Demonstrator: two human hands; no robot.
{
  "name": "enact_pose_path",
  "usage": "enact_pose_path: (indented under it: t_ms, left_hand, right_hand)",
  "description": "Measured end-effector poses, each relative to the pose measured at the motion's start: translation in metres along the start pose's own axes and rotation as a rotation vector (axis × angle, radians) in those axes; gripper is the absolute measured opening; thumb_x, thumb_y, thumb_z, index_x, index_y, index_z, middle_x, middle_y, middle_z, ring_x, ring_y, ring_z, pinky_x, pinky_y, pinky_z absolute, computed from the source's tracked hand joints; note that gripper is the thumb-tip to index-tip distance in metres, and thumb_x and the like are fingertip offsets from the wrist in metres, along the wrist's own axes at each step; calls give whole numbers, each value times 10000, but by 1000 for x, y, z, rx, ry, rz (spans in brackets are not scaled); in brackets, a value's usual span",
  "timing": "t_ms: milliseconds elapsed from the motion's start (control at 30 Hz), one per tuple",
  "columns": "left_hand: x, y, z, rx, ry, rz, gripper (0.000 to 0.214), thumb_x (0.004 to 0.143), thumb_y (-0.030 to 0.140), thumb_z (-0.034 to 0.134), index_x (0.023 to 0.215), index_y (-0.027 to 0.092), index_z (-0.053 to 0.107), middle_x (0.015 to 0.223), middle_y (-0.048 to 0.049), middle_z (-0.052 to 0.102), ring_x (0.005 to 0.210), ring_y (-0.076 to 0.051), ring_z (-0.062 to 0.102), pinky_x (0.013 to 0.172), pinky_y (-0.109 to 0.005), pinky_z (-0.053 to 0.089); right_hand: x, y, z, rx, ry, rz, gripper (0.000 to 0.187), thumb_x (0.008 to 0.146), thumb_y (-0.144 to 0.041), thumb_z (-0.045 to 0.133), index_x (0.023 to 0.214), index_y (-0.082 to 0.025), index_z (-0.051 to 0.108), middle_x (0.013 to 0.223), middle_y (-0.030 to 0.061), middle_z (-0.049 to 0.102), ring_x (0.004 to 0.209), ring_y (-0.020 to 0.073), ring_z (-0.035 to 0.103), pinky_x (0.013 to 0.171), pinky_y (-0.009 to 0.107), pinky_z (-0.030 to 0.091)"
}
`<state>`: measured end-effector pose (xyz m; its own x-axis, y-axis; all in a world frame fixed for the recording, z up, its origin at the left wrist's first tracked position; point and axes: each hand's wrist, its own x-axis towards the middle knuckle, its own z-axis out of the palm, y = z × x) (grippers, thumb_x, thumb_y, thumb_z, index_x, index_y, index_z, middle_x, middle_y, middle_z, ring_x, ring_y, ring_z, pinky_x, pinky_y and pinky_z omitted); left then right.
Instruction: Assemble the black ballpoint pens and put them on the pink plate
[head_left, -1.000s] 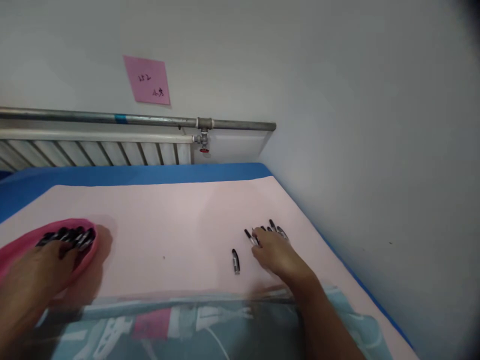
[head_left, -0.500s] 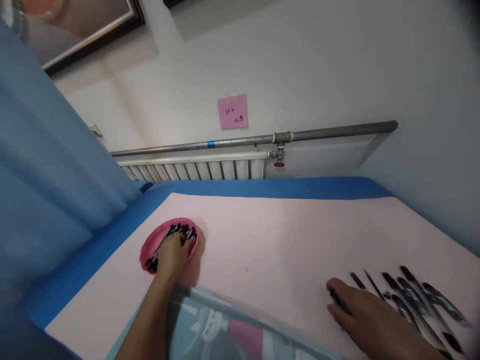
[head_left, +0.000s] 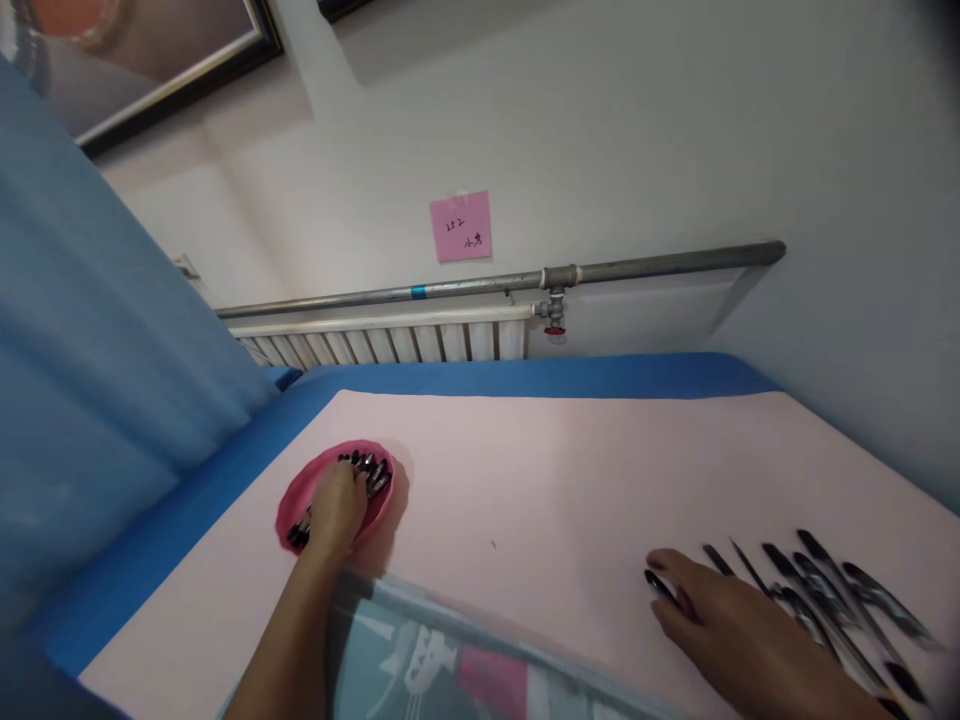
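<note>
A round pink bowl (head_left: 294, 497) stands at the left of the pink sheet. In it lie several slim black pen-like sticks with shiny ends (head_left: 380, 477). My left hand (head_left: 339, 503) reaches into the bowl, its fingers curled down among the sticks; its fingertips are partly hidden. At the right, my right hand (head_left: 720, 620) is closed loosely around a short black pen-like stick (head_left: 661, 587), whose tip shows between thumb and forefinger. Beside and beyond that hand, several dark, slim pens and brush-like tools (head_left: 825, 590) lie on the sheet.
A pink sheet (head_left: 510, 460) covers the blue table (head_left: 525, 376). In front lies a clear-edged teal case (head_left: 420, 660) with a printed cat. Blue curtain (head_left: 112, 330) hangs at the left. Behind are a radiator (head_left: 390, 342), a pipe (head_left: 660, 264) and a pink note (head_left: 460, 227).
My left hand has shifted slightly within the bowl, uncovering some sticks at its right side. My right hand has turned a little, and the black stick's tip shows more. The view has shifted slightly.
</note>
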<state>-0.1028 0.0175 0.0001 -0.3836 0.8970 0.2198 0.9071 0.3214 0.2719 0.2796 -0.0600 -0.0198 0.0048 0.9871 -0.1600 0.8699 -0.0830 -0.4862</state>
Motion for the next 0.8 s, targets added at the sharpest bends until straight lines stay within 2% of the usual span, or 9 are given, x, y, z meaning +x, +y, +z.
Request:
enact_pose_path:
  t_ms: [100,167,233,300,333,367,433,600,800]
  left_hand:
    - [-13,16,-15,-128,127,-3,282,859,325,307,958,158,511,884,-97,616,823,-216,591,694,-305,429]
    - [-33,40,-22,-435,73,59,254,848,390,335,931,200,482,709,-12,582,612,-148,566,564,-243,421]
    - [-63,71,-24,-854,-234,150,216,806,426,421,798,214,463,574,54,476,422,-86,424,408,-193,317]
    - [-97,102,-21,-1057,-663,178,229,788,431,463,749,207,446,517,84,389,379,-54,327,367,-165,238]
    - [-113,115,-18,-1118,-810,175,231,781,430,480,756,202,446,524,88,379,375,-44,298,361,-159,208]
    - [-127,126,-15,-1165,-920,163,236,778,429,490,764,197,450,545,85,394,378,-37,286,361,-157,197]
    - [-146,140,-7,-1227,-1036,125,238,774,423,506,793,190,464,600,72,434,392,-29,289,369,-158,191]
    - [-155,141,9,-1264,-1049,91,197,792,363,518,879,186,518,613,65,417,469,-45,313,414,-166,200]
    - [-158,136,16,-1242,-1023,125,154,793,320,523,842,177,554,581,67,381,490,-55,289,431,-178,199]
  right_hand:
    - [-2,-9,-4,266,141,41,283,698,-341,505,924,-199,599,738,57,645,692,225,607,599,306,418]
    - [-5,-16,-7,563,194,69,287,687,-384,547,900,-196,590,679,35,624,601,192,589,512,276,412]
    - [-8,-22,-10,904,187,70,318,684,-414,577,899,-180,563,627,20,593,472,147,524,387,236,346]
    - [-10,-26,-12,1192,180,37,293,686,-389,609,867,-166,549,639,20,587,441,116,486,349,208,313]
    - [-11,-27,-13,1308,193,30,266,683,-361,624,846,-166,545,636,14,585,450,106,483,358,200,326]
    - [-11,-28,-13,1407,212,20,241,681,-329,630,838,-168,542,649,14,589,488,109,501,381,198,356]
    - [-12,-28,-13,1526,216,-5,208,677,-277,633,830,-171,541,650,11,591,543,115,521,402,189,380]
    - [-13,-31,-3,1525,167,-108,177,710,-228,605,865,-164,548,660,20,599,565,122,528,404,194,399]
    - [-12,-34,7,1468,296,-97,187,717,-236,602,880,-176,534,658,4,596,547,120,532,416,209,406]
